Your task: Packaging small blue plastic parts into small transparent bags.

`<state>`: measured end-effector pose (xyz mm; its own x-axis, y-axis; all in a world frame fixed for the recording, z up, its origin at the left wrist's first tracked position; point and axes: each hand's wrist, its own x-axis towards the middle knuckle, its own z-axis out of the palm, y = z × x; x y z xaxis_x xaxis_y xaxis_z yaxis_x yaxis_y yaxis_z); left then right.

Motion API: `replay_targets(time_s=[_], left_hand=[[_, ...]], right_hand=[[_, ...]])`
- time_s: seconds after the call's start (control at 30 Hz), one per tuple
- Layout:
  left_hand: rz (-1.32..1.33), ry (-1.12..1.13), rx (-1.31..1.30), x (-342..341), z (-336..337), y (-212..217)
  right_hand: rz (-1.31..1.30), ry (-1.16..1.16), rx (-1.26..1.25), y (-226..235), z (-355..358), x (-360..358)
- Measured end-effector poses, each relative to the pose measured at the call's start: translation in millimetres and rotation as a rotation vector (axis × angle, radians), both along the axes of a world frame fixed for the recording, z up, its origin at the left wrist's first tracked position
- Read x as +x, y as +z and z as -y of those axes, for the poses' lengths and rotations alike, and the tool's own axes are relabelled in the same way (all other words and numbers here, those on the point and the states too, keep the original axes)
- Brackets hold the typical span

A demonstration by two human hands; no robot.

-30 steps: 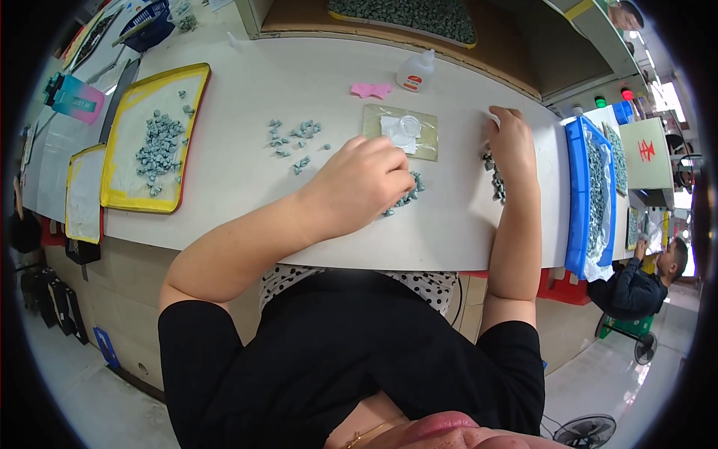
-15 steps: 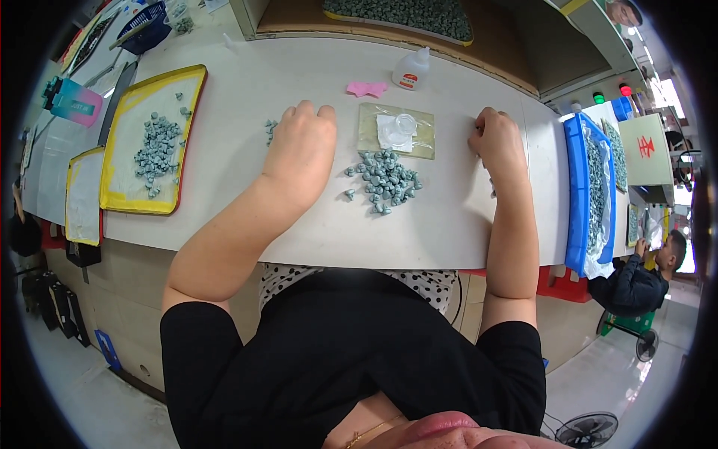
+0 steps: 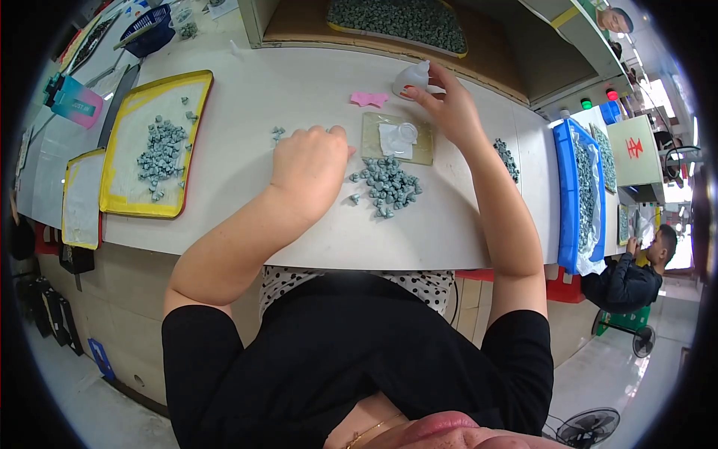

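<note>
My right hand [image 3: 451, 112] reaches to the back of the table, thumb and fingers closed around a white squeeze bottle [image 3: 410, 78] with a red-and-white label. My left hand [image 3: 310, 161] is closed, back upward, just left of a loose pile of small grey-green pieces [image 3: 389, 185]; whatever its fingertips hold is hidden. Between the hands lies a translucent greenish pad [image 3: 424, 142] bearing a white sheet [image 3: 391, 147] and a small clear round dish [image 3: 407, 133]. A few more pieces [image 3: 278, 133] lie beyond my left hand.
Left, a yellow-rimmed tray [image 3: 112, 200] holds a heap of pieces. A pink scrap [image 3: 369, 99] lies behind the pad. More pieces [image 3: 506, 159] lie beside my right forearm, with a blue crate [image 3: 566, 202] farther right. A shelf [image 3: 299, 31] borders the back.
My right hand has moved left and away from me, and taken hold of the squeeze bottle. My left hand has shifted right and slightly nearer, toward the central pile.
</note>
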<state>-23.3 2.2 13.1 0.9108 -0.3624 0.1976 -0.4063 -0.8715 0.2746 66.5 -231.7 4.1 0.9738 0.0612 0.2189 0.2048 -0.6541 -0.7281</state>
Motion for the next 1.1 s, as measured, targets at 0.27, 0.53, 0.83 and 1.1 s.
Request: replay_targets(time_s=[0.27,0.53,0.83,1.1], left_hand=[[-0.111,-0.057,0.079,-10.8,-1.1,3.7],[-0.094,-0.037,0.079,-5.4,-1.6,-1.5],[-0.023,-0.013,0.065,5.2,-4.5,-15.0],[0.028,-0.013,0.052,9.0,-5.5,-21.4]], right_hand=[[-0.151,-0.027,0.069,0.1,-7.5,2.0],[0.238,0.094,-0.25,6.2,19.8,-34.8],[0.47,0.118,-0.557,-3.3,19.0,-35.8],[0.539,0.143,-0.714,-1.0,10.2,-40.9]])
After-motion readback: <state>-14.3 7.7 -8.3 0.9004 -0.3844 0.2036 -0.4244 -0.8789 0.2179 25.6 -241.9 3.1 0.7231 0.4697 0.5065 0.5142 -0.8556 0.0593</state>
